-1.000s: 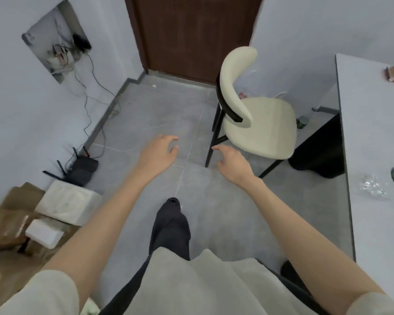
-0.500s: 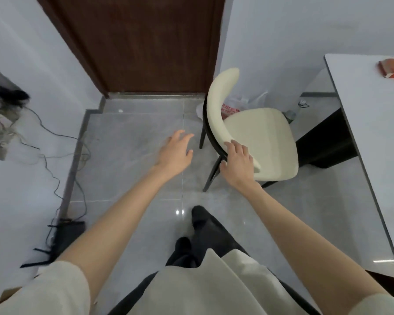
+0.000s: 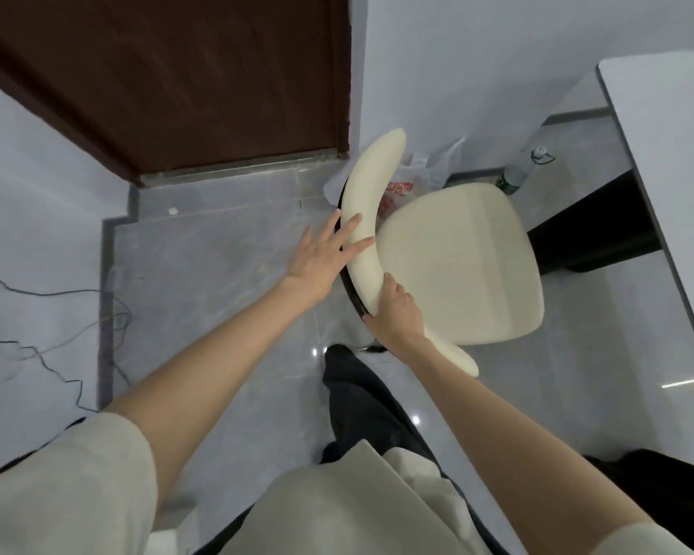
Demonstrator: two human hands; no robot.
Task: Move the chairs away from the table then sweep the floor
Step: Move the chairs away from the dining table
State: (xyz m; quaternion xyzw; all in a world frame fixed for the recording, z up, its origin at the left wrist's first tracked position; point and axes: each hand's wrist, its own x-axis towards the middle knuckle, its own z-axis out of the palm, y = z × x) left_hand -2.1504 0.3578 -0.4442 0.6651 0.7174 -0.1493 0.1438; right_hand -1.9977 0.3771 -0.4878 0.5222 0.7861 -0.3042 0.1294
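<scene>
We look down on a grey tiled floor (image 3: 201,274) that fills most of the view, with a dark brown door (image 3: 169,74) closed at its far end and pale walls on either side. Along the right runs the white table (image 3: 666,154), its dark base standing on the tiles below the top. The chair (image 3: 457,266) stands on the floor between the door and the table, its cream seat turned toward the table and lying just beside that dark base. Its curved cream backrest (image 3: 371,202) faces us. The left hand (image 3: 321,258) lies flat against the outer side of the backrest, fingers straight and spread, gripping nothing. The right hand (image 3: 397,310) is curled round the nearer end of the backrest, thumb on the cream padding, holding it firmly. Behind the chair, against the wall, we see a crumpled white plastic bag (image 3: 429,170) with red print. Just to its right a clear bottle (image 3: 513,178) with a green label lies near the table base. Thin dark cables (image 3: 37,354) trail along the left wall.
</scene>
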